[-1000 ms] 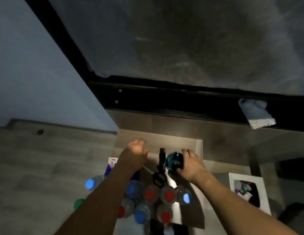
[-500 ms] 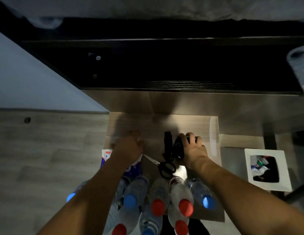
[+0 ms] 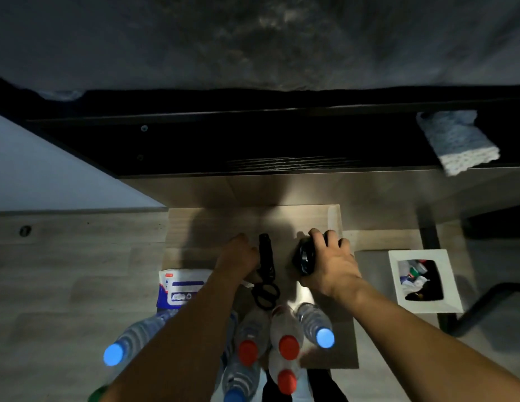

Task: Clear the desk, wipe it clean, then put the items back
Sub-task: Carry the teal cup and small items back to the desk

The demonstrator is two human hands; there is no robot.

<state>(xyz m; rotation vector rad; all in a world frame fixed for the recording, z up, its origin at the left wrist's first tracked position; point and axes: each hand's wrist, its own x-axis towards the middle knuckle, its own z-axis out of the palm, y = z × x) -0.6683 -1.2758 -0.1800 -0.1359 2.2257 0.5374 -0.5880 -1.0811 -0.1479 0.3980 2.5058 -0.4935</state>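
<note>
Head view, low wooden surface: a small pale board-like top [image 3: 334,216] sits below the camera, lit in a patch at its middle, with wood-look floor [image 3: 64,271] to its left.
Right hand: the right hand [image 3: 330,264] reaches forward and its fingers curl over a dark round object [image 3: 304,258] — clenched around it, thumb side toward the scissors; what the object is cannot be told in the dim light.
Left hand: the left hand [image 3: 238,253] lies just left of the black scissors [image 3: 266,271], knuckles up, fingers bent under; whether it grasps anything cannot be told, since the fingertips are hidden.
Scissors: they lie on the wooden top between the two hands, blades pointing away, loop handles toward the camera, touching or nearly touching the left hand.
Wipes pack: a white and blue packet [image 3: 180,288] lies at the left edge of the top, partly under the left forearm.
Bottles: a cluster of clear plastic bottles stands nearest the camera — red caps [image 3: 288,346] in the middle, a blue cap [image 3: 325,338] to the right, another blue cap [image 3: 113,354] leaning out to the left.
Bin: a white square bin [image 3: 396,274] with mixed rubbish stands on the floor, right of the top and apart from it.
Cloth: a pale blue cloth [image 3: 456,140] hangs over a dark rail [image 3: 253,140] at upper right, well apart from both hands.
</note>
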